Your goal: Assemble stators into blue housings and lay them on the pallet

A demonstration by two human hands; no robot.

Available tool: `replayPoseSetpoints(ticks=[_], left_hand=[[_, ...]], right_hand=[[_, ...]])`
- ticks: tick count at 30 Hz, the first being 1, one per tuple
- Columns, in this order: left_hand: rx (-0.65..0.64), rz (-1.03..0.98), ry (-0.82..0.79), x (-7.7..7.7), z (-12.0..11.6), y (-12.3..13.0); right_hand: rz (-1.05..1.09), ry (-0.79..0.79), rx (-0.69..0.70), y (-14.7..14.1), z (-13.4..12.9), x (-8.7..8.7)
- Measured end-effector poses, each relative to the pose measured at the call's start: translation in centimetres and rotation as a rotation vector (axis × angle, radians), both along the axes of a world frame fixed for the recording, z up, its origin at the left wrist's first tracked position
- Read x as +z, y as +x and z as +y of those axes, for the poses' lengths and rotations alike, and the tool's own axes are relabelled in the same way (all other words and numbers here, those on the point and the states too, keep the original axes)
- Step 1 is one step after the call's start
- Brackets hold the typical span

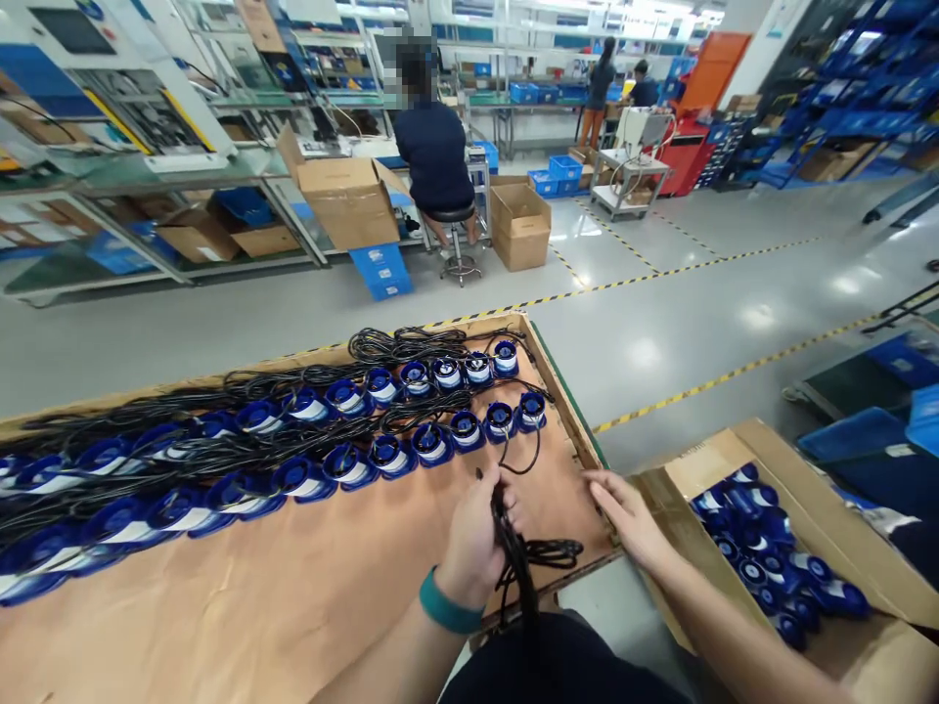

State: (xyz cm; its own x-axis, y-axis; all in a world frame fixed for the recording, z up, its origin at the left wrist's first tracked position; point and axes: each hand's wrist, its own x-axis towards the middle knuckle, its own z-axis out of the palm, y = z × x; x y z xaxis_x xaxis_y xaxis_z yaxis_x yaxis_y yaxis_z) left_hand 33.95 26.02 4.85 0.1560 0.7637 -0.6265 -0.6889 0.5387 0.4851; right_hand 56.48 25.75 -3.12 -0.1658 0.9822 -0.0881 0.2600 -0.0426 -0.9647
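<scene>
L hand [476, 543] low ctr, green wristband [449, 604] on its wrist: fingers clenched round a blk cable bundle [515, 552], held over the nr R corner of the bench [293, 606]. Coils of the bundle stick out to R of the hand; lower end hangs in front of the wearer's dark top [579, 670]. R hand [620, 504] at bench's R edge, by the wood rim [567, 420]; fingers loosely extended, released; can't tell if tips touch the rim. R of the R forearm: open carton [828, 513] w/ a jumble of blue parts [774, 562].

Beyond L hand, front row of blue units [388, 455] w/ white bands runs off to far L. Thin lead [536, 455] loops from R-end units down nr L hand; can't tell if it joins the bundle. Blk cables [323, 432] lie btwn this & back row of blue units [348, 398]; more coiled cables [411, 344] along the far rim.

Past bench: grey floor [682, 323] w/ yellow/blk tape. Then a person on a stool [434, 156], back turned, btwn 2 cartons. Far bkgd: 2 more people nr workstations, R of them an orange panel [711, 73] & blue-bin racks [858, 88].
</scene>
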Motion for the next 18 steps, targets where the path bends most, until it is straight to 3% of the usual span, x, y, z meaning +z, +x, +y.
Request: replayPoseSetpoints(ticks=[3,5,6,9,11,14,18], left_hand=[[0.048,-0.062,-0.009,1.5,0.2,2.0],[0.041,-0.071,0.004,2.5,0.2,3.3],[0.031,-0.075,0.014,3.0,0.1,3.8],[0.007,-0.103,0.042,4.7,-0.4,4.7],[0.010,-0.126,0.050,5.7,-0.7,4.9],[0.044,-0.142,0.059,6.2,-0.8,4.9],[0.040,-0.067,0.081,4.8,0.8,3.9]], right_hand=[[0.438,-0.254,0.201,-2.1,-8.0,0.7],[0.483,-0.290,0.305,-4.2,-10.8,1.4],[0.449,-0.280,0.292,-5.1,-11.4,1.8],[0.341,-0.191,0.094,-6.3,-11.3,2.7],[0.388,-0.144,0.059,-6.3,-10.6,3.1],[0.502,-0.190,0.214,-6.1,-9.9,3.6],[0.363,-0.405,0.352,-4.5,-9.0,6.0]])
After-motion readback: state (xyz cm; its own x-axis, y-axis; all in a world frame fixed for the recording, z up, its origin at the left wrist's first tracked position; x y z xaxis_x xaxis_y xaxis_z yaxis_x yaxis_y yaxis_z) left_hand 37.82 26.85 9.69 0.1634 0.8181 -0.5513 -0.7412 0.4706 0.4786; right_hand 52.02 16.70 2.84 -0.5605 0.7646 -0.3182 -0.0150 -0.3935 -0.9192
